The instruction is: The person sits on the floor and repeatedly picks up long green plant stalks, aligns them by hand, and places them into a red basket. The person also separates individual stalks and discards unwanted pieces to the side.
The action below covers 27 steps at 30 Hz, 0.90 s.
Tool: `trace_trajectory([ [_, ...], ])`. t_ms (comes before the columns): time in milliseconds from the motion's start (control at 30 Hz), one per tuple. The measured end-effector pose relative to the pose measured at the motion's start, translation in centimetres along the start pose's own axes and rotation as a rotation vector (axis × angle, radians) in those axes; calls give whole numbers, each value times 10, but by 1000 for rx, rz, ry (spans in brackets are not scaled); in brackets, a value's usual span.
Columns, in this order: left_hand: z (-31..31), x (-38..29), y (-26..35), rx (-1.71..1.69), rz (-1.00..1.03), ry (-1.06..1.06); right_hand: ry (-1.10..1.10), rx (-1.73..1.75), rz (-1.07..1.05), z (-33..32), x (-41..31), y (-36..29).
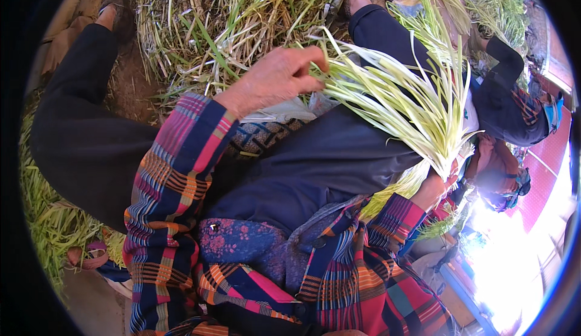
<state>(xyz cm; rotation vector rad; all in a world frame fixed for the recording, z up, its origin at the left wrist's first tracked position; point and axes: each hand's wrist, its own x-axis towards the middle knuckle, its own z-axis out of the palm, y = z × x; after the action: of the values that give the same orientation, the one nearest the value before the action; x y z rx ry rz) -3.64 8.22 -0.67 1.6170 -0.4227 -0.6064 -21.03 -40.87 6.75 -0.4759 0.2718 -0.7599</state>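
My right hand (436, 185) grips the gathered base of a bunch of long, flat, pale yellow-green leaves (399, 102). From that fist the leaves fan up and left across my dark trousers. My left hand (281, 75) is at the loose end of the fan, its thumb and fingers curled around some leaf tips. Part of the grip is hidden behind the fingers. More pale leaves (395, 190) hang below the bunch, beside my right wrist.
A heap of cut green and dry stalks (218, 27) lies between my feet. Loose leaves (59, 227) are piled at my left side. At the right sits another person (504, 91) in dark trousers, near more greens (499, 4). A patterned woven item (263, 134) shows beneath my leg.
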Motion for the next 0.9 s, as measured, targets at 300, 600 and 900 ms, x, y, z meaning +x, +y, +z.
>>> trace_trajectory([
  [300, 27, 2, 4, -438, -69, -33, 1, -62, -62, -13, 0, -16],
  [600, 10, -9, -3, -518, -130, -290, 12, -65, -76, -25, 3, -28],
  [900, -40, -15, -42, -24, -353, 28, 28, -66, -70, -32, 7, -35],
])
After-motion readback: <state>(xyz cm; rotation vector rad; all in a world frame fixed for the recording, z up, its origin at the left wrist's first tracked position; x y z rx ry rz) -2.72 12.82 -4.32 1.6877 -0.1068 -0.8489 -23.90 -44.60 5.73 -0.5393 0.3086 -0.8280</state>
